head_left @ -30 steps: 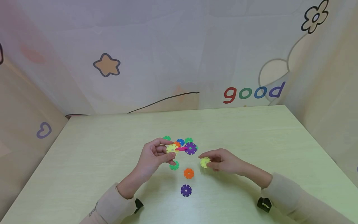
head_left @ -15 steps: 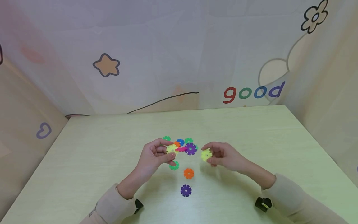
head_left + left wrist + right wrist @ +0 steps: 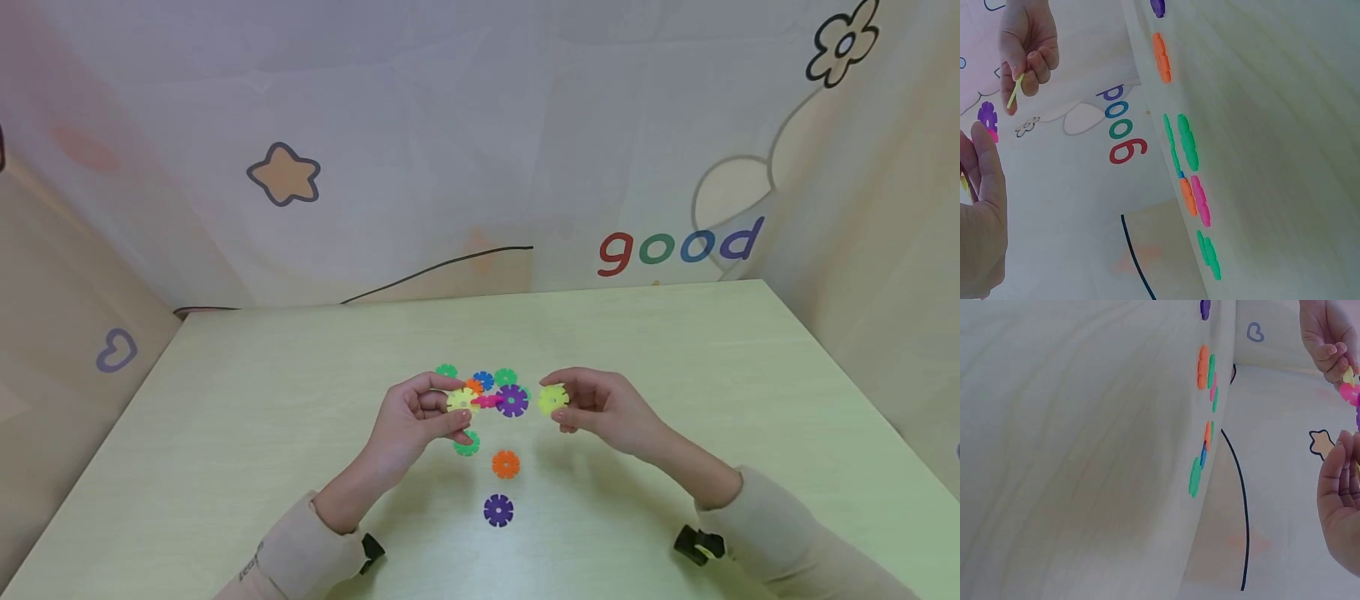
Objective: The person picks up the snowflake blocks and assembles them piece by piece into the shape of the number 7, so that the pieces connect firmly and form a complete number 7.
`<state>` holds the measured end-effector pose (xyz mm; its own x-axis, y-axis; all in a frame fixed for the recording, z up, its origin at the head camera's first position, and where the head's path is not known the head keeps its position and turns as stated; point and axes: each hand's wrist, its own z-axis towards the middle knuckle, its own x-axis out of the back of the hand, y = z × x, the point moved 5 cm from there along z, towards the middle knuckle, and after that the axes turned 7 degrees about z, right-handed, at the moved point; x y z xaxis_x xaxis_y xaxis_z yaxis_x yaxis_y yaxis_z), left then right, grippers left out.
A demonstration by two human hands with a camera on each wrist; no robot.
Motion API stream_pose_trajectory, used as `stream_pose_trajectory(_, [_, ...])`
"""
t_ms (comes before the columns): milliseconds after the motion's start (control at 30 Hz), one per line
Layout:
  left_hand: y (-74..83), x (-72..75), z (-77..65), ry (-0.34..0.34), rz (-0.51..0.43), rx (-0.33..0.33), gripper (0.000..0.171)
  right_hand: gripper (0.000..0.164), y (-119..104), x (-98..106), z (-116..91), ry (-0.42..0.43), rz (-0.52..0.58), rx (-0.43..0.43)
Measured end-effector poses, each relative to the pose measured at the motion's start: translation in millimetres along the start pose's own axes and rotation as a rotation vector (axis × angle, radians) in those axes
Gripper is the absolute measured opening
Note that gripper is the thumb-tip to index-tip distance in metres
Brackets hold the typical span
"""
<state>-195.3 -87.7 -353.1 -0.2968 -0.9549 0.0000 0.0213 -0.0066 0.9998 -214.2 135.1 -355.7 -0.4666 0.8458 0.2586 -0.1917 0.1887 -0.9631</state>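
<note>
While a pale-yellow slotted plastic disc [image 3: 459, 400], a magenta-pink slotted disc [image 3: 487, 402] seen nearly edge-on and a purple slotted disc [image 3: 512, 401] form what appears to be one joined row above the pale wood-grain desk [image 3: 247, 442], a lemon-yellow slotted disc [image 3: 553, 400] hangs just beside the purple end, apart from it. Left hand [image 3: 420, 412]: thumb and fingers pinch the pale-yellow end. Right hand [image 3: 609, 410]: thumb and fingers pinch the lemon-yellow disc by its edge. Progress, as judged: three pieces connected; the fourth held but unattached; the remainder loose. On the desk, toward the person: one dark-purple disc [image 3: 498, 502], one flat orange disc [image 3: 506, 457]. Below the left fingers: one green disc [image 3: 467, 447], partly covered. Beyond the row: one smaller-looking orange disc [image 3: 474, 386], one blue disc [image 3: 483, 381], two far green discs [image 3: 506, 377]. Also loose, per the left wrist view: one spare pink disc [image 3: 1200, 201]. Outermost: two light sleeves [image 3: 307, 542] and a printed cloth backdrop [image 3: 420, 125].
</note>
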Motion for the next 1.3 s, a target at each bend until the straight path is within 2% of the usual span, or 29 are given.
stream_pose_trajectory(233, [-1.0, -0.5, 0.2, -0.008, 0.007, 0.004, 0.034, 0.033, -6, -2, -2, 0.037, -0.011, 0.041])
stream_pose_trajectory(567, [-0.9, -2.2, -0.4, -0.02, 0.001, 0.001, 0.035, 0.031, -11, -7, -2, 0.04, -0.043, 0.139])
stream_pose_trajectory(700, [-1.9, -3.4, -0.7, -0.032, -0.008, -0.002, 0.034, 0.031, -15, -9, -1, 0.055, -0.118, 0.209])
stream_pose_trajectory(867, [-3.1, -4.7, -0.8, -0.052, -0.006, 0.003, 0.036, 0.028, -23, -12, -4, 0.078, -0.233, 0.353])
stream_pose_trajectory(1067, [-4.7, -9.9, 0.0, -0.082, 0.054, 0.022, 0.038, 0.028, -29, -19, -6, 0.086, -0.278, 0.475])
stream_pose_trajectory(1300, [-9.8, -12.6, 0.8, -0.02, 0.188, 0.039, 0.045, 0.031, -30, -24, -8, 0.087, -0.278, 0.531])
